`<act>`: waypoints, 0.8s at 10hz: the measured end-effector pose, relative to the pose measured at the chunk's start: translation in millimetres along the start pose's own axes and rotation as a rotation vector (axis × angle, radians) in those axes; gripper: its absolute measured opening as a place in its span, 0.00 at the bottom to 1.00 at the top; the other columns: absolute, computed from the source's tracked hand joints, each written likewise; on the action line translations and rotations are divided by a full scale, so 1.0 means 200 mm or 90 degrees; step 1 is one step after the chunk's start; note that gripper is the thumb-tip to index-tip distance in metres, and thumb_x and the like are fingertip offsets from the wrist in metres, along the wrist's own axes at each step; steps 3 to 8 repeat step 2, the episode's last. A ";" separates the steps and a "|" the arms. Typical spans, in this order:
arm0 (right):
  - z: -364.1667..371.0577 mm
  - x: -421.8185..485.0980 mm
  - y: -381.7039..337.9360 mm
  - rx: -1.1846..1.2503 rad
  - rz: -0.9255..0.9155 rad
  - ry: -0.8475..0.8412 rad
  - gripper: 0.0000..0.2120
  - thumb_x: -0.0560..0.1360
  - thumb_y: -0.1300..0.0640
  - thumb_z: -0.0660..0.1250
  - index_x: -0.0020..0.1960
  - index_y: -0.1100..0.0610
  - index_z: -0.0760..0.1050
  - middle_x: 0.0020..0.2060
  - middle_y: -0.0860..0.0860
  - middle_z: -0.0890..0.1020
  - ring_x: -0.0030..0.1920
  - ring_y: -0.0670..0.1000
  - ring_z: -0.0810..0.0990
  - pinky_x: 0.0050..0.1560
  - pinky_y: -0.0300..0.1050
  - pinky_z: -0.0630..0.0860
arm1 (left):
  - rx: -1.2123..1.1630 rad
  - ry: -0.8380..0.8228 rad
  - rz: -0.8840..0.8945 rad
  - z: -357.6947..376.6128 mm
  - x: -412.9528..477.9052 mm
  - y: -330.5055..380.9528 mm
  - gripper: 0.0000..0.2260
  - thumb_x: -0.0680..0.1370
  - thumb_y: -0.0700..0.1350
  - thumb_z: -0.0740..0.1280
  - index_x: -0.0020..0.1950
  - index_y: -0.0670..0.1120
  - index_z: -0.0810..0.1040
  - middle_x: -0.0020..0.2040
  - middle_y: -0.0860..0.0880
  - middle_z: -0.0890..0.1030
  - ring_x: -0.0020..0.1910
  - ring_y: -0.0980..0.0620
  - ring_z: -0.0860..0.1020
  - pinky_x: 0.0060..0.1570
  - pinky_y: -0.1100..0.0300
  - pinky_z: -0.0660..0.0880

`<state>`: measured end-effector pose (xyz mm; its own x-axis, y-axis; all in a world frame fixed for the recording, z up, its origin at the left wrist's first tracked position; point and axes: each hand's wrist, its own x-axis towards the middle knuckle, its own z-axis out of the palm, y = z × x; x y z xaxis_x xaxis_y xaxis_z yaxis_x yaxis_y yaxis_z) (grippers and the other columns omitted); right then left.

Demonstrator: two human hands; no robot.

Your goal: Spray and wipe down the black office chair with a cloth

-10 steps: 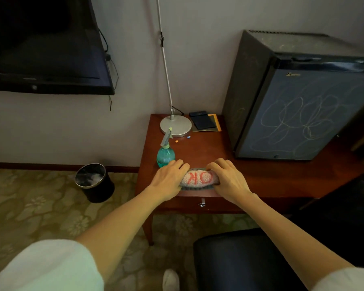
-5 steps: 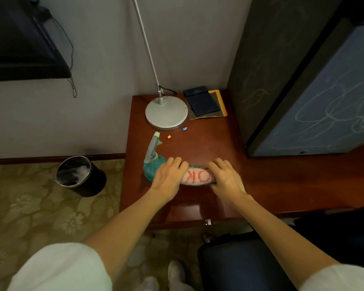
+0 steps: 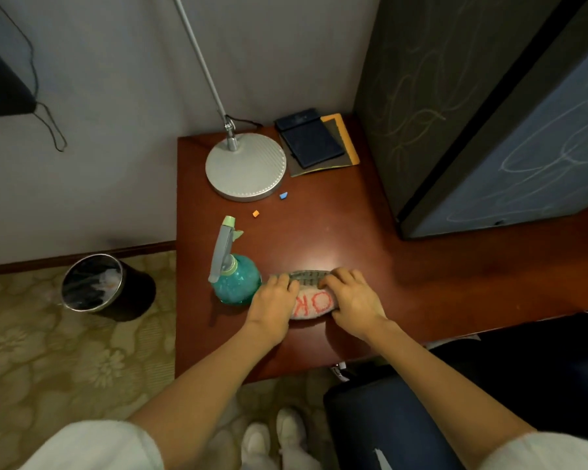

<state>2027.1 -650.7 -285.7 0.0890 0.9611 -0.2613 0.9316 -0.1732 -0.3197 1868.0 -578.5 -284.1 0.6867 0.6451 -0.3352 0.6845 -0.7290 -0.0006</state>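
Note:
A folded white cloth with red "OK" letters lies on the reddish wooden desk. My left hand grips its left end and my right hand grips its right end, fingers curled over the far edge. A teal spray bottle with a grey trigger head stands just left of my left hand, touching or nearly touching it. The black office chair shows at the lower right, its seat below the desk edge.
A lamp base and dark notebooks sit at the desk's back. A black mini fridge fills the right. A black waste bin stands on the patterned carpet at left. My white shoes are below.
The camera has moved closer and tilted down over the desk. Both hands stay on the cloth ends, which now shows a grey striped edge folded up at the far side.

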 end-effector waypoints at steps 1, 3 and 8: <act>-0.09 0.02 -0.05 -0.023 0.036 -0.118 0.24 0.70 0.58 0.66 0.65 0.52 0.68 0.62 0.53 0.68 0.62 0.58 0.66 0.60 0.51 0.71 | 0.026 -0.086 -0.001 -0.10 0.00 0.01 0.26 0.74 0.44 0.68 0.69 0.43 0.65 0.67 0.42 0.68 0.65 0.42 0.68 0.64 0.52 0.69; -0.25 0.05 -0.10 -0.018 0.064 -0.175 0.25 0.71 0.51 0.68 0.67 0.49 0.67 0.61 0.53 0.69 0.63 0.58 0.69 0.61 0.51 0.71 | -0.022 -0.098 0.023 -0.27 -0.02 0.02 0.23 0.75 0.49 0.68 0.67 0.47 0.68 0.65 0.45 0.71 0.63 0.44 0.72 0.58 0.52 0.72; -0.25 0.05 -0.10 -0.018 0.064 -0.175 0.25 0.71 0.51 0.68 0.67 0.49 0.67 0.61 0.53 0.69 0.63 0.58 0.69 0.61 0.51 0.71 | -0.022 -0.098 0.023 -0.27 -0.02 0.02 0.23 0.75 0.49 0.68 0.67 0.47 0.68 0.65 0.45 0.71 0.63 0.44 0.72 0.58 0.52 0.72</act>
